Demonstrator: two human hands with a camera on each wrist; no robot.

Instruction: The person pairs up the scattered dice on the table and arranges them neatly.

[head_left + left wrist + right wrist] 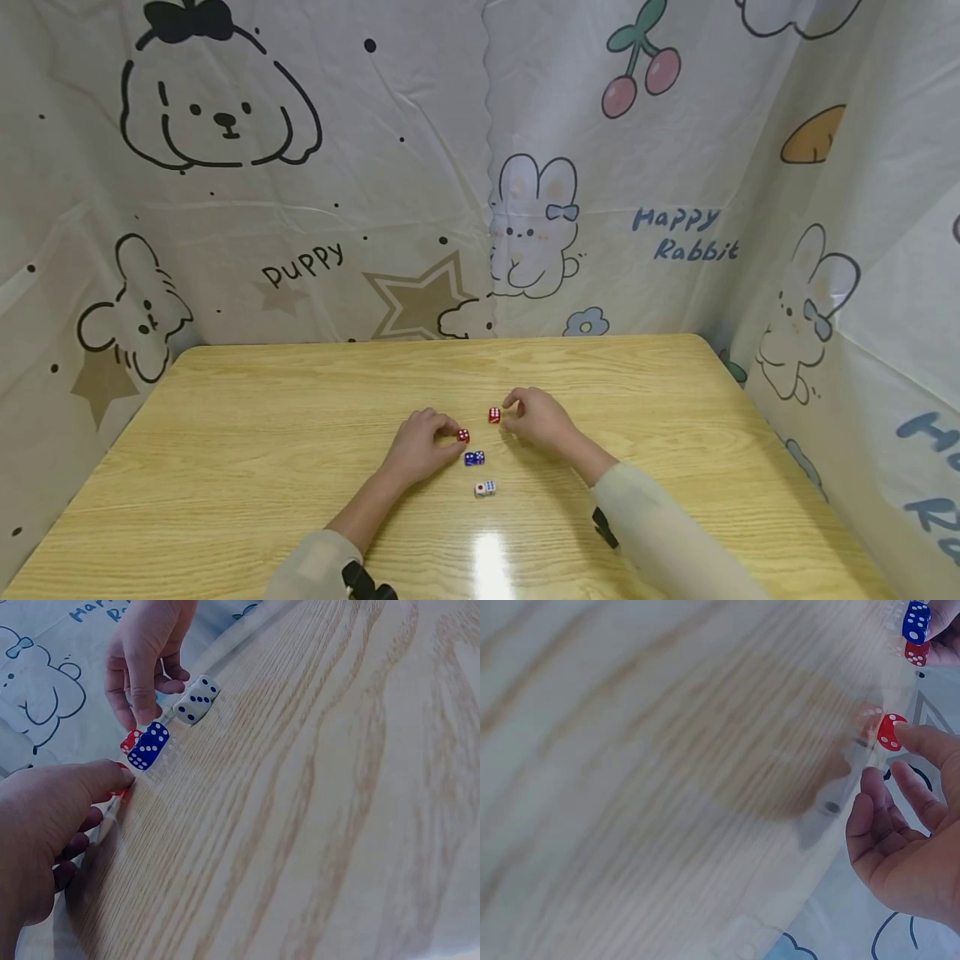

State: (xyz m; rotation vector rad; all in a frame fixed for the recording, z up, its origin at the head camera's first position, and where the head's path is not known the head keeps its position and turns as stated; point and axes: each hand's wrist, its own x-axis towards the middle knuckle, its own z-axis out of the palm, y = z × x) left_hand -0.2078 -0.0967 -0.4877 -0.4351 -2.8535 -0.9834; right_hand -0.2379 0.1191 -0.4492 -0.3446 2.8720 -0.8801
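Note:
My left hand (424,447) pinches a red die (462,435) between thumb and forefinger on the table. In the left wrist view, the thumb covers most of that die. A second red die (494,415) sits a little farther back and to the right. Beside it is my right hand (542,419), fingers loosely bent and apart; in the right wrist view one fingertip overlaps the die's edge, and contact is unclear. Two blue dice (474,458) stand side by side just in front of the left hand's die. Nearer still are two white dice (485,489), also side by side.
The light wooden table (247,467) extends around the dice. Behind it and at both sides hangs a pale cloth (420,192) printed with cartoon animals. Dark bands (367,581) show at the sleeves.

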